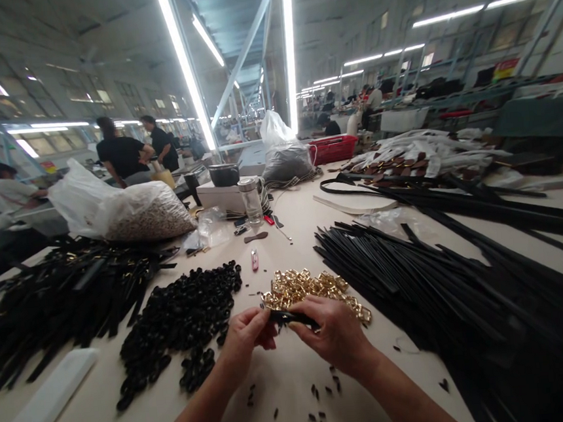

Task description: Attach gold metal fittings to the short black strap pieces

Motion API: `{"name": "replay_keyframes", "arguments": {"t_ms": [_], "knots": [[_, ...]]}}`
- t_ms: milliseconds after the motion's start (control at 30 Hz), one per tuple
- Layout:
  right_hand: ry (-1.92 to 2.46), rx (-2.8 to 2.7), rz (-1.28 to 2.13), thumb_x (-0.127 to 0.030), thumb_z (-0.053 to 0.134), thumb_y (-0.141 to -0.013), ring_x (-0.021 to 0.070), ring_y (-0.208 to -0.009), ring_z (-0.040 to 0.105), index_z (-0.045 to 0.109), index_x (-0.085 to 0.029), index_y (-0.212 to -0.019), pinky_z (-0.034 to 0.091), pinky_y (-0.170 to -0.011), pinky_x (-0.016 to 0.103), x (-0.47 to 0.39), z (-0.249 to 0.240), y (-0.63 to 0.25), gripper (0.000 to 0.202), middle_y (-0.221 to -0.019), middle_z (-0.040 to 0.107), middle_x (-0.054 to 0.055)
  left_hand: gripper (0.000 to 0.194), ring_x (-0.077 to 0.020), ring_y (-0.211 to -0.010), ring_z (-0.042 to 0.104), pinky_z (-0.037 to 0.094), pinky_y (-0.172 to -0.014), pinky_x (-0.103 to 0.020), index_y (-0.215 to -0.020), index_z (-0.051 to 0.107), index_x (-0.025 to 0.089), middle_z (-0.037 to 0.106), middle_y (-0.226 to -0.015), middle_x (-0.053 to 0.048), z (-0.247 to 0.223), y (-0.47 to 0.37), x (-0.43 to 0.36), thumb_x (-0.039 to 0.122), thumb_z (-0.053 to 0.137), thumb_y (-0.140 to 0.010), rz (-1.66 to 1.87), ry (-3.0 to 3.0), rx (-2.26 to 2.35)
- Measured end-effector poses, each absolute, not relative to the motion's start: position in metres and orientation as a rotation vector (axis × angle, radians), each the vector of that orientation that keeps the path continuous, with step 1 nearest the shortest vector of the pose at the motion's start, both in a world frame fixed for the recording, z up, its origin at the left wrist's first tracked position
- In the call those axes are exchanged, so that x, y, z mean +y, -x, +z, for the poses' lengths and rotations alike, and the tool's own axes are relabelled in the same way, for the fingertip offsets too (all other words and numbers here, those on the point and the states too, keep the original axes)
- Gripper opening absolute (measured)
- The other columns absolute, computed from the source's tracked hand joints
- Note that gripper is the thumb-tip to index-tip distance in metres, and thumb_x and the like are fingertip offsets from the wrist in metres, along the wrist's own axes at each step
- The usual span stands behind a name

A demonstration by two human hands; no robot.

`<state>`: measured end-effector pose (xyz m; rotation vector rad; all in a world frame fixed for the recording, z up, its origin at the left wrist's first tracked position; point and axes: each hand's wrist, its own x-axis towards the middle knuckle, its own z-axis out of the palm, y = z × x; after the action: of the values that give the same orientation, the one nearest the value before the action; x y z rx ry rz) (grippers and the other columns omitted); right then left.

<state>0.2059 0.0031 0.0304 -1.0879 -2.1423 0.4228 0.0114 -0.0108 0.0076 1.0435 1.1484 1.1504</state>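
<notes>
At the far left edge of the bench [288, 394] lies a white bar [42, 406], and beyond it a heap of black straps [57, 303] with gold fittings. Behind that heap sits a clear bag [128, 211] full of small pale pieces. Next comes a pile of black loops [177, 322], spread toward the person's arms.

The left hand [246, 339] is curled, thumb and fingertips pinched on the near end of a short black strap [291, 317]. The right hand [334, 334] is likewise closed, gripping the other end of the same strap between thumb and forefinger. The strap hangs just above the bench between the two hands, right in front of a pile of gold buckles [308, 291]; a buckle may be on the strap already, but the fingers hide that spot. Small black scraps [321, 391] dot the bench beneath the wrists.

Past the buckles lie a small red tool [255, 259], a glass jar [251, 200] and a white box [224, 196] with a dark bowl [224, 174] on it. To the right a wide sheaf of long black strips [446, 295] fans across the bench, with a red basket [332, 149] and a stack of brown-and-white pieces [405, 157] further back. People stand at other benches in the left background.
</notes>
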Motion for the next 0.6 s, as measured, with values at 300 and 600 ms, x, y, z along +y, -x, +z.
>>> {"name": "replay_keyframes", "arguments": {"t_ms": [300, 600], "knots": [[0.985, -2.126, 0.402, -0.029, 0.056, -0.090, 0.0158, -0.076, 0.063, 0.065, -0.026, -0.102, 0.044, -0.066, 0.024, -0.001, 0.014, -0.194, 0.016, -0.088, 0.065, 0.002, 0.039, -0.0124, -0.047, 0.054, 0.044, -0.050, -0.024, -0.065, 0.064, 0.013, 0.061, -0.057, -0.003, 0.010, -0.019, -0.015, 0.050, 0.067, -0.077, 1.112, -1.049, 1.122], [0.943, -2.217, 0.339, -0.029, 0.049, -0.094, 0.0144, -0.067, 0.058, 0.063, -0.022, -0.083, 0.036, -0.060, 0.025, 0.004, 0.012, -0.194, 0.019, -0.075, 0.060, 0.001, 0.041, -0.0124, -0.048, 0.056, 0.041, -0.049, -0.022, -0.063, 0.064, 0.014, 0.062, -0.057, -0.005, 0.013, -0.016, -0.013, 0.051, 0.062, -0.080, 1.100, -1.194, 1.141]]}}
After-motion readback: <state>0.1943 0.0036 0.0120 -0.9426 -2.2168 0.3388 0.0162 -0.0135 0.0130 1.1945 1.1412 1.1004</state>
